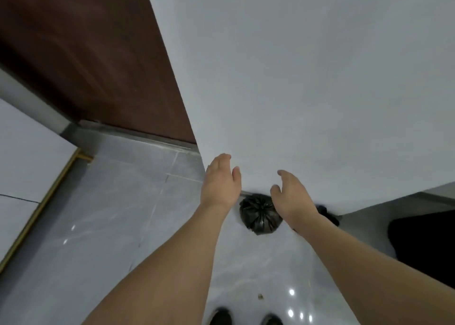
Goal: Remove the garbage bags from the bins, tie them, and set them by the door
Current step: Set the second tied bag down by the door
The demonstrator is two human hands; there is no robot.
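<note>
Hovering empty with fingers spread, left hand and right hand flank the tied bag against the wall; open floor at nine o'clock.

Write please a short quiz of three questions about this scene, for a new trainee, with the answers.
1. True or false: the left hand grips the black garbage bag.
2. Where does the tied bag sit? A) on the glossy floor against the white wall; B) inside a bin; C) on a table.
3. What brown thing stands left of the wall?

Key
1. False: both hands, the right hand too, are open and empty above the bag.
2. A.
3. The door.
</note>
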